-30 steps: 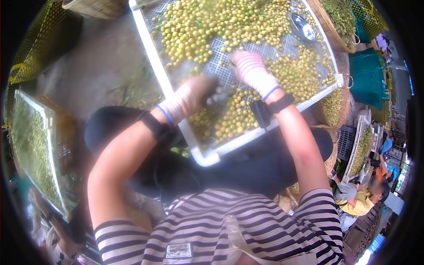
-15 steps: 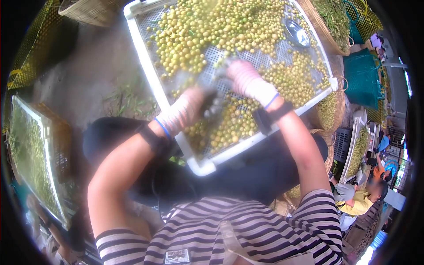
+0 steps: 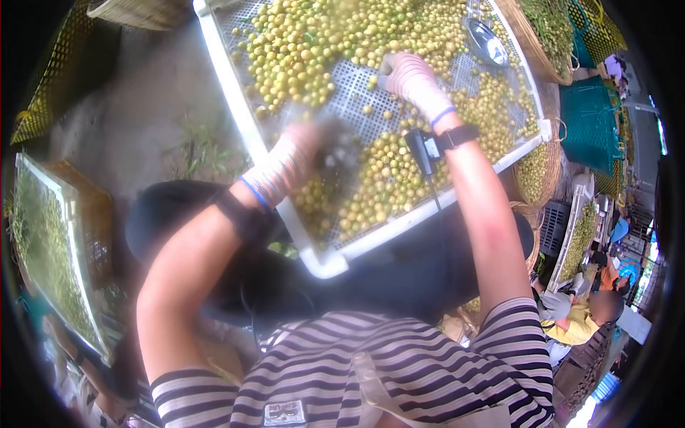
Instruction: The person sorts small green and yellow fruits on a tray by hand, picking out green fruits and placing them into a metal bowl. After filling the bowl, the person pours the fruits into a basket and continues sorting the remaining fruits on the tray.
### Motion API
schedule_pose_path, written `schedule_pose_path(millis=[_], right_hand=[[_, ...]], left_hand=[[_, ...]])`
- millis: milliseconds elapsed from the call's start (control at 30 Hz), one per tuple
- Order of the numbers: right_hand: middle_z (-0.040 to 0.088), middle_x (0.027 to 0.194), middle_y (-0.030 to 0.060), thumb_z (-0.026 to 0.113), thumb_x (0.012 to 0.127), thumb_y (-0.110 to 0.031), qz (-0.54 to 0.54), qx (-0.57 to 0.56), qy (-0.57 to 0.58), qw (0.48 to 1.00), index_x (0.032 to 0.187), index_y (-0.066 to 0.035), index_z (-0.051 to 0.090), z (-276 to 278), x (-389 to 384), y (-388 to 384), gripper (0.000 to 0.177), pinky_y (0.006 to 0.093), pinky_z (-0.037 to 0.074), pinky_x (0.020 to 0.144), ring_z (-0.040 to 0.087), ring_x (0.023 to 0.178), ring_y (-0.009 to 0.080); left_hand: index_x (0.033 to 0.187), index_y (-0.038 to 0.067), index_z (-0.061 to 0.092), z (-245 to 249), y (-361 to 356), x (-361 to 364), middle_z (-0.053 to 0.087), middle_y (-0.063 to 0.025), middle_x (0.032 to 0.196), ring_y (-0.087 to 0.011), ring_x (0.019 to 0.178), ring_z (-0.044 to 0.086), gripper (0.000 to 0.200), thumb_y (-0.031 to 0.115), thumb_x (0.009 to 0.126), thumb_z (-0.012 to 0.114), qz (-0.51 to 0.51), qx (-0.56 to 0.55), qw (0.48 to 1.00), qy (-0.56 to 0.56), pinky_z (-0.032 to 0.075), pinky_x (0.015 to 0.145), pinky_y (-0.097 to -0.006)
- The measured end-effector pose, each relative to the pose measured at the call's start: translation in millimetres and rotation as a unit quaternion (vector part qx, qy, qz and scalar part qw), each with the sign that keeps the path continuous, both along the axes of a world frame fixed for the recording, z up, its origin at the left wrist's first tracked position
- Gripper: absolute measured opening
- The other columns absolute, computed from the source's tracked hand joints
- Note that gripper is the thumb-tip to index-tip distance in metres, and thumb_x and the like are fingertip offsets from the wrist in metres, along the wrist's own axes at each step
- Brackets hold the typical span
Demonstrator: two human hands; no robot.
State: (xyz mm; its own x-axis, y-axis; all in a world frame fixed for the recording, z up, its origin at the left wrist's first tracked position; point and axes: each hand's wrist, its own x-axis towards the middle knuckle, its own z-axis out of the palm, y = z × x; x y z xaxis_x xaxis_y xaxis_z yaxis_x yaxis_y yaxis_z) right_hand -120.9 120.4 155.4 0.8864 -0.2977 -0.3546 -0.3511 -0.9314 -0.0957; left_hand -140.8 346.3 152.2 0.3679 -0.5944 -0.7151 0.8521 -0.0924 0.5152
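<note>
Small round yellow-green fruits (image 3: 389, 182) lie over a white-framed tray (image 3: 232, 93) with a perforated bottom, tilted across my lap. Both of my hands wear pale banded gloves with grey fingertips. My right hand (image 3: 410, 77) is above the middle of the tray, fingers curled downward beside a few loose fruits; whatever they may hold is hidden. Over the tray's left side, my left hand (image 3: 317, 146) is near the closer heap, its fingers smeared by motion. Toward the tray's far right, a shiny metal dish (image 3: 487, 43) rests among the fruits.
Woven baskets (image 3: 539, 43) and a teal plastic basket (image 3: 589, 121) stand along the right. At left is another white-framed tray (image 3: 71, 228) holding green material. Farther right, a person in a yellow shirt (image 3: 584, 327) sits near a long tray of fruits (image 3: 576, 242).
My right hand has moved up and away from my left hand, exposing more of the perforated bottom between them. My left hand has shifted slightly left and stays blurred.
</note>
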Motion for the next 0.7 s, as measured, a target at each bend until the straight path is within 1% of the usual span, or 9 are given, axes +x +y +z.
schedule_pose_path(millis=[100, 167, 233, 333, 433, 500, 600, 667, 700], right_hand=[[0.067, 0.086, 0.0048, 0.066, 0.079, -0.026, 0.031, 0.346, -0.043, 0.937, 0.089, -0.009, 0.066, 7, -21, 12, 0.02, 0.0298, 0.05, 0.071, 0.061, 0.072, 0.0134], [0.068, 0.084, 0.0088, 0.066, 0.078, -0.02, 0.166, 0.373, -0.048, 0.912, 0.088, -0.007, 0.068, 41, -30, 39, 0.016, 0.0298, 0.05, 0.072, 0.063, 0.074, 0.0144], [0.067, 0.09, 0.0099, 0.064, 0.08, -0.017, 0.082, 0.392, -0.157, 0.903, 0.094, -0.007, 0.067, 19, -23, 48, 0.018, 0.0317, 0.049, 0.077, 0.064, 0.083, 0.0203], [0.055, 0.12, 0.0101, 0.06, 0.079, -0.017, 0.285, 0.179, -0.315, 0.887, 0.111, -0.016, 0.06, 3, 1, 66, 0.032, 0.0354, 0.043, 0.093, 0.053, 0.108, 0.0297], [0.031, 0.142, 0.0101, 0.058, 0.081, -0.018, 0.395, -0.066, -0.161, 0.902, 0.127, -0.025, 0.047, -5, 1, 92, 0.047, 0.0451, 0.031, 0.103, 0.034, 0.126, 0.0347], [0.028, 0.143, 0.0128, 0.055, 0.083, -0.016, 0.409, -0.054, -0.144, 0.899, 0.128, -0.026, 0.047, -17, -19, 82, 0.048, 0.049, 0.032, 0.102, 0.029, 0.129, 0.0356], [0.035, 0.139, 0.0147, 0.056, 0.082, -0.015, 0.428, -0.031, -0.124, 0.895, 0.126, -0.024, 0.05, 6, -49, 60, 0.045, 0.0424, 0.037, 0.099, 0.038, 0.124, 0.034], [0.047, 0.129, 0.0162, 0.058, 0.079, -0.013, 0.267, 0.099, -0.042, 0.958, 0.116, -0.02, 0.058, 5, -61, 47, 0.038, 0.0357, 0.044, 0.092, 0.052, 0.11, 0.0316], [0.059, 0.109, 0.0153, 0.061, 0.077, -0.012, 0.267, 0.129, -0.168, 0.94, 0.106, -0.016, 0.064, 3, -61, 45, 0.029, 0.0338, 0.048, 0.083, 0.06, 0.096, 0.0291]], left_hand=[[0.094, 0.005, 0.058, -7, 3, 4, 0.059, -0.002, 0.075, -0.0115, 0.059, 0.055, 0.03, 0.032, 0.093, 0.045, 0.027, -0.048, 0.998, -0.005, 0.04, 0.048, -0.0204], [0.093, 0.006, 0.058, -1, 3, 3, 0.06, -0.003, 0.077, -0.0121, 0.059, 0.055, 0.032, 0.035, 0.093, 0.045, 0.089, -0.035, 0.995, 0.038, 0.04, 0.048, -0.0203], [0.089, 0.007, 0.058, 1, 3, 2, 0.06, -0.0018, 0.076, -0.0108, 0.06, 0.056, 0.033, 0.037, 0.093, 0.043, 0.074, -0.036, 0.995, 0.056, 0.04, 0.047, -0.0206], [0.084, 0.007, 0.057, 2, 5, -7, 0.056, 0.0022, 0.068, -0.0075, 0.052, 0.051, 0.033, 0.036, 0.094, 0.044, -0.032, -0.072, 0.996, 0.039, 0.036, 0.041, -0.019], [0.082, 0.006, 0.061, 5, 6, -18, 0.054, 0.0026, 0.061, -0.0069, 0.045, 0.046, 0.032, 0.035, 0.091, 0.051, -0.183, -0.037, 0.982, -0.006, 0.033, 0.038, -0.0196], [0.081, 0.005, 0.062, 1, 8, -26, 0.053, 0.0023, 0.058, -0.0073, 0.043, 0.045, 0.033, 0.036, 0.089, 0.054, -0.222, -0.025, 0.975, 0.014, 0.034, 0.038, -0.0211], [0.084, 0.004, 0.064, 12, 13, -30, 0.055, 0.0012, 0.059, -0.0084, 0.042, 0.046, 0.031, 0.034, 0.087, 0.059, -0.246, -0.026, 0.969, 0.012, 0.036, 0.038, -0.0222], [0.084, 0.005, 0.064, 19, 13, -30, 0.056, 0.0011, 0.06, -0.0086, 0.042, 0.046, 0.03, 0.034, 0.086, 0.059, -0.256, -0.019, 0.966, 0.014, 0.037, 0.038, -0.0223], [0.084, 0.006, 0.064, 21, 13, -32, 0.056, 0.001, 0.06, -0.0087, 0.042, 0.047, 0.03, 0.035, 0.086, 0.06, -0.273, -0.011, 0.962, 0.012, 0.037, 0.038, -0.0225]])
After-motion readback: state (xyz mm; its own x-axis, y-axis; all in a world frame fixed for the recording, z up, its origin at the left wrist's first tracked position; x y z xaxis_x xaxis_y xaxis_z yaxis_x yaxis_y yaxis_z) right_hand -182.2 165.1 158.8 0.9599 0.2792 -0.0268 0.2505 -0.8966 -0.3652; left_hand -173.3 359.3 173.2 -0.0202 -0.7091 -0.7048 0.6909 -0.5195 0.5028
